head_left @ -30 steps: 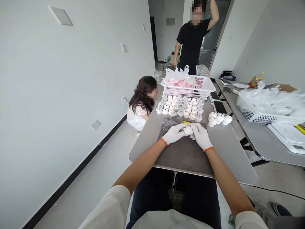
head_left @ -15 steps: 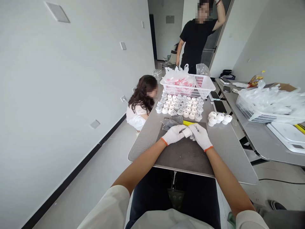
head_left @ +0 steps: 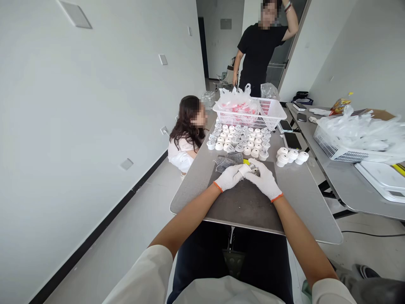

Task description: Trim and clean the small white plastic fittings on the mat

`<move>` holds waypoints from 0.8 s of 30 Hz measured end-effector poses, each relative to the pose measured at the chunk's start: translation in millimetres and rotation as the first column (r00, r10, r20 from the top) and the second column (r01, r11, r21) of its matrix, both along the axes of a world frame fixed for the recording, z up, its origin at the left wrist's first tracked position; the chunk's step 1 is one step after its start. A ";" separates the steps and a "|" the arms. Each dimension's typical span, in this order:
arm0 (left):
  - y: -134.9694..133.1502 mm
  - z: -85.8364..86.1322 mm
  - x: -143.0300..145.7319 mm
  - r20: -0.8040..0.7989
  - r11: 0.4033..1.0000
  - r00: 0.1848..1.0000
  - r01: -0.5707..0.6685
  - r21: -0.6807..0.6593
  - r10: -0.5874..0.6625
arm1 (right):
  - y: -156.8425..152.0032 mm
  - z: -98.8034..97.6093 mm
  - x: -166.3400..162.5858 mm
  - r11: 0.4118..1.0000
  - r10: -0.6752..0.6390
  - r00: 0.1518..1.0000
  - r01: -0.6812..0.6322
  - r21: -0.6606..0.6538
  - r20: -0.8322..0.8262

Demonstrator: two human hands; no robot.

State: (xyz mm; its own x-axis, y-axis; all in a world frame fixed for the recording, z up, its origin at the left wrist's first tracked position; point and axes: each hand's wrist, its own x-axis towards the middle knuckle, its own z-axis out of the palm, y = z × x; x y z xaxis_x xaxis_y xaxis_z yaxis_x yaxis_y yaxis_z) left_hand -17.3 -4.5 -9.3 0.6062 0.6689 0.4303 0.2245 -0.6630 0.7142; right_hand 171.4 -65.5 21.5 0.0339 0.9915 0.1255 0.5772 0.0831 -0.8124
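Note:
Both my hands wear white knit gloves with orange cuffs and meet over a dark mat (head_left: 245,204) on the grey table (head_left: 303,202). My left hand (head_left: 229,177) is closed around a small white round part (head_left: 246,169). Touching the same spot from the right, my right hand (head_left: 264,179) curls its fingers around a small grey piece that I cannot make out clearly. A grey cloth (head_left: 228,161) and a yellow tool (head_left: 246,161) lie just beyond my hands.
Rows of several white round parts (head_left: 240,141) and a small cluster (head_left: 289,157) stand farther back, before a white basket (head_left: 249,114) of bags. Phones (head_left: 291,141) lie at right. A second table holds another basket (head_left: 340,150). One person crouches at left (head_left: 188,135); another stands behind (head_left: 257,50).
My hands stayed together over the mat; the right hand shifted slightly forward and over the part, and the white part turned in my left fingers. The crouching person lifted their head.

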 end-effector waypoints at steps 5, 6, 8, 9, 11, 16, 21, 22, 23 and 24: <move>2.4 -5.6 0.3 0.001 1.000 1.000 -0.009 -0.012 0.009 | -4.9 6.0 -7.3 0.999 -0.019 0.990 0.025 -0.041 0.140; 2.7 -7.1 0.3 0.000 1.000 1.000 -0.014 -0.013 0.014 | -5.7 6.4 -9.6 0.998 -0.022 0.986 0.030 -0.049 0.165; 2.9 -9.5 0.4 -0.007 0.999 1.000 -0.028 -0.027 0.028 | -6.5 6.3 -13.9 0.997 -0.037 0.976 0.051 -0.060 0.215; 2.9 -10.3 0.4 -0.012 0.999 0.999 -0.039 -0.035 0.039 | -6.6 5.9 -15.5 0.996 -0.047 0.971 0.062 -0.058 0.236; 3.0 -11.1 0.5 -0.025 0.997 0.997 -0.068 -0.042 0.067 | -5.9 4.6 -16.8 0.997 -0.060 0.962 0.071 -0.031 0.267; 3.7 -8.9 2.0 -0.053 0.992 0.991 -0.123 -0.016 0.122 | -2.0 -2.0 -11.1 0.996 -0.075 0.953 0.058 0.065 0.294; 4.3 -8.7 3.7 -0.055 0.989 0.988 -0.145 -0.025 0.144 | 1.5 -8.7 -6.0 0.992 -0.116 0.953 0.099 0.074 0.280; 4.5 -9.1 3.9 -0.054 0.989 0.988 -0.145 -0.025 0.144 | 2.0 -9.0 -5.7 0.993 -0.114 0.954 0.097 0.072 0.276; 4.8 -9.6 4.0 -0.052 0.989 0.989 -0.142 -0.026 0.141 | 2.2 -9.0 -5.4 0.993 -0.110 0.956 0.095 0.068 0.272; 5.0 -10.0 4.1 -0.048 0.990 0.989 -0.139 -0.029 0.137 | 2.4 -8.7 -5.2 0.994 -0.106 0.959 0.092 0.065 0.264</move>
State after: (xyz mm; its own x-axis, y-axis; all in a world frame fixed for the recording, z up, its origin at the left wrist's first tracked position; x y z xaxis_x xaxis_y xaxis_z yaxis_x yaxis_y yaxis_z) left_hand -13.2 0.5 -19.2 0.5254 0.7604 0.3817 0.3450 -0.6005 0.7214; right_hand 166.3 -63.1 12.8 0.0896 0.9769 0.1939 0.7798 0.0523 -0.6239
